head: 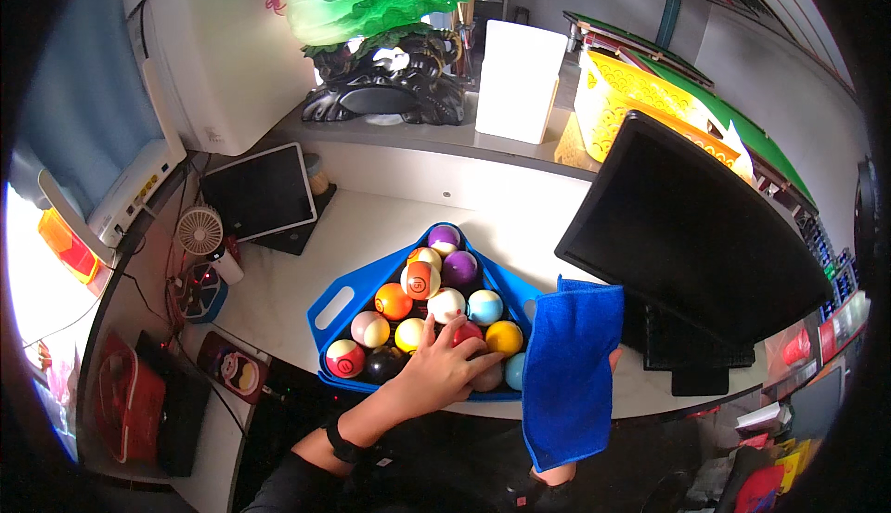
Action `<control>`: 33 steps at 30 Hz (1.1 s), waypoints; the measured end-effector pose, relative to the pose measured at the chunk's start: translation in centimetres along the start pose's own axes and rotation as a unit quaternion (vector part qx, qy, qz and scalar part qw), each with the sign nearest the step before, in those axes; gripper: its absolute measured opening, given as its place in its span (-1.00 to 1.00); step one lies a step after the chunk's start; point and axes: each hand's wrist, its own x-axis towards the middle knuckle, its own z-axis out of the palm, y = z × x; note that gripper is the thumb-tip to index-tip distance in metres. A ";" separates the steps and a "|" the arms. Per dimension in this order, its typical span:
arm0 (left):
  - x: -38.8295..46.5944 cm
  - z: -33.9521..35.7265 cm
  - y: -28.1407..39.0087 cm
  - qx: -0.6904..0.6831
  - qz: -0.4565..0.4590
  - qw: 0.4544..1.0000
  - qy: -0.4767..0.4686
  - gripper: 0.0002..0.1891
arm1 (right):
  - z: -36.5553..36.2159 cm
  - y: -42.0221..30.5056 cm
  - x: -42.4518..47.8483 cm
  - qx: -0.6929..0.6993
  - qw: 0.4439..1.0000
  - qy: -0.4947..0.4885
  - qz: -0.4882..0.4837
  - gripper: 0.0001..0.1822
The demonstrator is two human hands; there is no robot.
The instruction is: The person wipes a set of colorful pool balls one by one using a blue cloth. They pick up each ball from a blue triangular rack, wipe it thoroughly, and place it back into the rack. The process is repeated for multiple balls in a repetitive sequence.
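Observation:
A blue triangular tray (pixel 341 335) with handle cut-outs holds several pool balls, solid and striped. My left hand (pixel 445 360) reaches over its near side, fingers spread across a red ball (pixel 468 333) that they partly cover. Its fingertips come close to the white cue ball (pixel 446 304); contact cannot be made out. A black ball (pixel 385 364) sits left of that hand, a yellow ball (pixel 504 337) to its right. From my right hand (pixel 555 475) hangs a blue cloth (pixel 574 374) at the tray's right corner; the cloth hides most of that hand.
Right of the tray, a black monitor (pixel 696 234) leans over the desk (pixel 278 311). At left are a tablet (pixel 261 193), a small fan (pixel 200 229) and a white router (pixel 136 189) with loose cables. A green carved ornament (pixel 383 4) and yellow basket (pixel 605 109) stand on the raised ledge.

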 end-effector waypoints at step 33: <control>1.7 2.7 0.6 -0.872 -0.263 0.358 0.205 -0.61 | 1.8 7.8 2.8 -0.736 0.583 -0.165 -0.302 -0.41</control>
